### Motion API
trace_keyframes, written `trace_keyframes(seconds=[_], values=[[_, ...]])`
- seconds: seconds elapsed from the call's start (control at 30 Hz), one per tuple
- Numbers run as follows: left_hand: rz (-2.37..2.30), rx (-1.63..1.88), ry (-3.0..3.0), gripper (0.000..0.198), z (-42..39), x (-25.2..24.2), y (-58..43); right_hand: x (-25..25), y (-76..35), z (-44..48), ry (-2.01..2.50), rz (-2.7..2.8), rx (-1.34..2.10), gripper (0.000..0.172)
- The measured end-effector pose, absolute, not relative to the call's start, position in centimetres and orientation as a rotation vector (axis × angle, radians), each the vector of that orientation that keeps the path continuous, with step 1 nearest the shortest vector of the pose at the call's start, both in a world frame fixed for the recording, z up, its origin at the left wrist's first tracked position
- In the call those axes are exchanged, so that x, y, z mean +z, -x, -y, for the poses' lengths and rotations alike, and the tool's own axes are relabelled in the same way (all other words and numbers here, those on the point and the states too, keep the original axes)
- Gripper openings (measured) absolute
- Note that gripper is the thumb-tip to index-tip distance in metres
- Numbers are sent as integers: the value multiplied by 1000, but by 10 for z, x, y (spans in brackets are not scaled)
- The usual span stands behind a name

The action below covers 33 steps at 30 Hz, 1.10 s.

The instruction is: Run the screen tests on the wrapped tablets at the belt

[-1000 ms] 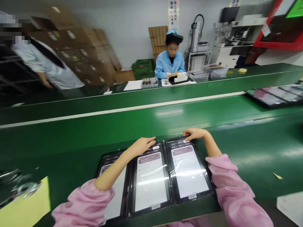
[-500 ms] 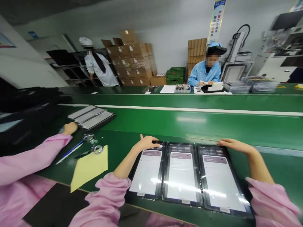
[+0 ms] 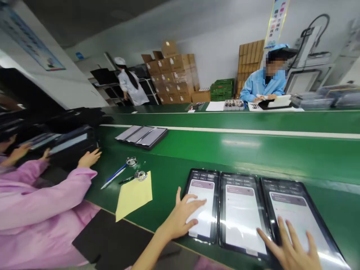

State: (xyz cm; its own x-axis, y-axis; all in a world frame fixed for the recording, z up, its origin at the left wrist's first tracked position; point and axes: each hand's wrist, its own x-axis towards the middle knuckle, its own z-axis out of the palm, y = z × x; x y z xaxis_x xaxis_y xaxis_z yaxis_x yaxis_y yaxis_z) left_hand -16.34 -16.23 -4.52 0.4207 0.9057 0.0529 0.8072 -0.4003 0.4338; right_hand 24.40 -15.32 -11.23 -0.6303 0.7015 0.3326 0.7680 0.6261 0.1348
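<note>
A black tray (image 3: 216,210) holding three lit tablets lies on the green bench in front of me. My left hand (image 3: 182,215) rests open, fingers spread, on the near part of the left tablet (image 3: 201,202). My right hand (image 3: 289,247) lies open and flat near the lower edge of the right tablet (image 3: 300,217), beside the middle tablet (image 3: 243,213). Neither hand holds anything.
To my left a co-worker in a pink sleeve (image 3: 42,202) has a hand (image 3: 88,158) on a black tray. A yellow sheet (image 3: 133,195), a pen (image 3: 114,176) and two small metal pieces lie nearby. Another tray of tablets (image 3: 142,135) sits on the conveyor. A person in blue (image 3: 264,84) works opposite.
My view has swung left. Both my hands slid from the far edge of the tray back to its near edge, onto the screens.
</note>
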Motion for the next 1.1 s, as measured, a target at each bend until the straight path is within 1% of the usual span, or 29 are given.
trace_keyframes(seconds=[0.03, 0.13, 0.2, 0.27, 0.33, 0.4, 0.5, 0.67, 0.73, 0.87, 1.0, 1.1], values=[[-1490, 384, -2295, 59, 151, -42, 161, -101, -234, 142, 1217, 2657, -368, 71], [-1624, 358, -2168, 59, 115, -33, 156, -64, -209, 88, 1536, 2753, -220, 70], [-1776, 406, -2115, 62, 102, -29, 154, -43, -201, 56, 1734, 2701, -149, 69], [-1878, 524, -2107, 67, 106, -28, 153, -28, -205, 42, 1853, 2565, -201, 69], [-1867, 642, -2148, 68, 123, -31, 152, -21, -218, 49, 1833, 2465, -254, 69], [-1818, 695, -2225, 69, 144, -38, 149, -21, -234, 73, 1750, 2437, -253, 69], [-1790, 681, -2369, 70, 166, -51, 139, -32, -242, 112, 1685, 2420, -223, 66], [-1750, 595, -2499, 63, 168, -59, 119, -50, -210, 140, 1690, 2394, -178, 62], [-1786, 642, -2477, 63, 168, -58, 122, -53, -197, 140, 1702, 2386, -166, 59], [-2035, 893, -2268, 64, 174, -61, 145, -53, -186, 138, 1729, 2359, -157, 56], [-2282, 877, -1931, 58, 181, -70, 165, -54, -182, 137, 1734, 2350, -150, 57], [-2372, 911, -1709, 62, 184, -74, 170, -55, -181, 135, 1707, 2368, -129, 55]])
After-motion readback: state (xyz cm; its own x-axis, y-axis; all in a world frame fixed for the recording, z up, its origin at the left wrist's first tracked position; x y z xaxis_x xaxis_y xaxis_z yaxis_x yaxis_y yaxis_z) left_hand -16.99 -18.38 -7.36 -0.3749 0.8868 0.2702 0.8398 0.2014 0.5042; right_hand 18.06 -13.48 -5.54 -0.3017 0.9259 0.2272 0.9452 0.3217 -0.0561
